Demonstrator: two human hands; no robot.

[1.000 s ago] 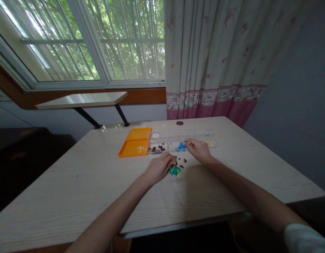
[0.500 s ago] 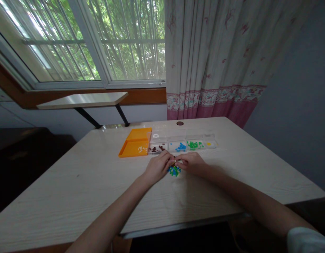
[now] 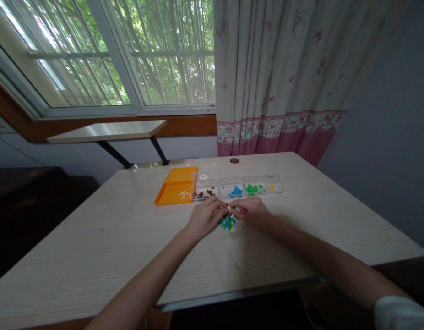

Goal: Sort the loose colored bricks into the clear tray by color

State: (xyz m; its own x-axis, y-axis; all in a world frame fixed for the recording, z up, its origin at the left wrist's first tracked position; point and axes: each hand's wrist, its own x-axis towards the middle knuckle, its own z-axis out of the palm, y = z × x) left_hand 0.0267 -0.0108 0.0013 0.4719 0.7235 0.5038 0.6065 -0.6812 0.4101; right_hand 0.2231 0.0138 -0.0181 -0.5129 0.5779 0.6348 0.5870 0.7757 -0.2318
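Fingertips of my left hand (image 3: 208, 214) and my right hand (image 3: 250, 210) meet in front of the plastic box. Between them is a little model of tiny building blocks (image 3: 227, 223), its lower part a round cluster of blue, green and some yellow blocks. Brown and pale blocks show higher up, where both hands pinch it. Fingers cover part of the model, and single blocks are too small to make out there.
Behind my hands lies a clear compartment box (image 3: 248, 189) with brown, blue, green and yellow blocks. An open orange case (image 3: 177, 176) holding white pieces adjoins it on the left. The wooden desk (image 3: 105, 256) carries a raised shelf (image 3: 109, 130) at the back left.
My left fingers have shifted slightly on the upper part of the model, so more of its brown and pale blocks show. The box and the case have stayed put.
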